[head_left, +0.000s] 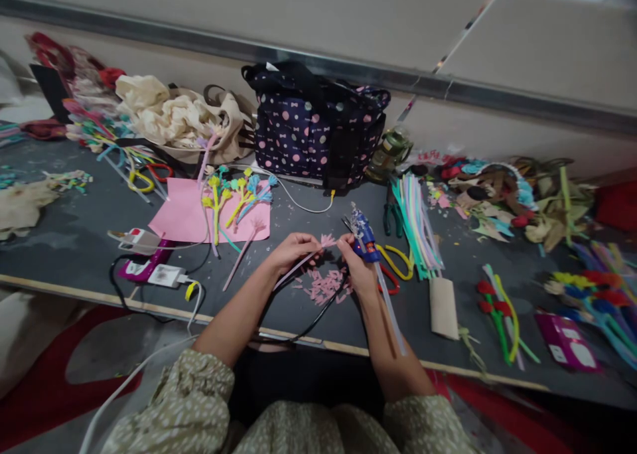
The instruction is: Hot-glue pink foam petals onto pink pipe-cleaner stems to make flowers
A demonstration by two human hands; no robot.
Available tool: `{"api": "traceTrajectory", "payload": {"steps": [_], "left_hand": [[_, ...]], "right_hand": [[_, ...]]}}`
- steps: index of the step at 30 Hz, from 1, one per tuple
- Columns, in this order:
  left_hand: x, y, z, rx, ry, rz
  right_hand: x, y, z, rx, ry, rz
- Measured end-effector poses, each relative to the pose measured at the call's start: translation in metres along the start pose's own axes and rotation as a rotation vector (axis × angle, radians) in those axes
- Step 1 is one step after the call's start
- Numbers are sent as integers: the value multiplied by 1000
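Observation:
My left hand (pixel 297 250) is closed on a pale pink pipe-cleaner stem (pixel 293 270), whose tip carries a small pink tuft (pixel 327 241). Just right of the tuft, my right hand (pixel 354 253) has its fingers pinched together; whatever lies between the fingertips is too small to make out. A blue glue gun (pixel 365 235) with a long clear glue stick (pixel 392 308) lies against the outer side of that hand. Below and between both hands, short pink pieces (pixel 326 286) are scattered on the dark table (pixel 298 205).
Pink paper (pixel 186 208) with yellow and blue pipe-cleaner flowers lies left. A patterned bag (pixel 318 129) stands behind. Yellow-handled scissors (pixel 398 263), pliers (pixel 393 214) and a pipe-cleaner bundle (pixel 415 222) lie right. A black cable (pixel 318 318) crosses near the front edge.

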State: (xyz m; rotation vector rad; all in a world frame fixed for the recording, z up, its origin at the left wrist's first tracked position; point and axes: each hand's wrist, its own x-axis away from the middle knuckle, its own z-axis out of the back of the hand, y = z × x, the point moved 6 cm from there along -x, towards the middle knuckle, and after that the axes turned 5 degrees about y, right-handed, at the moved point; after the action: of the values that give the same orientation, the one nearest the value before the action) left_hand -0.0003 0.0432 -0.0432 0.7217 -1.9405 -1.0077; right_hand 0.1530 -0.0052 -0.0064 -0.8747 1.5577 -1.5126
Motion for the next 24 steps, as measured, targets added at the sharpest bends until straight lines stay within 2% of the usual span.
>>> {"api": "traceTrajectory", "payload": {"steps": [5, 13, 24], "left_hand": [[1, 2, -2, -41, -6, -45], [4, 6, -5, -55, -1, -54], [5, 6, -6, -85, -28, -88]], "right_hand": [[3, -10, 0, 101, 15, 73], [2, -4, 0, 122, 12, 141], [5, -9, -4, 209, 13, 278]]}}
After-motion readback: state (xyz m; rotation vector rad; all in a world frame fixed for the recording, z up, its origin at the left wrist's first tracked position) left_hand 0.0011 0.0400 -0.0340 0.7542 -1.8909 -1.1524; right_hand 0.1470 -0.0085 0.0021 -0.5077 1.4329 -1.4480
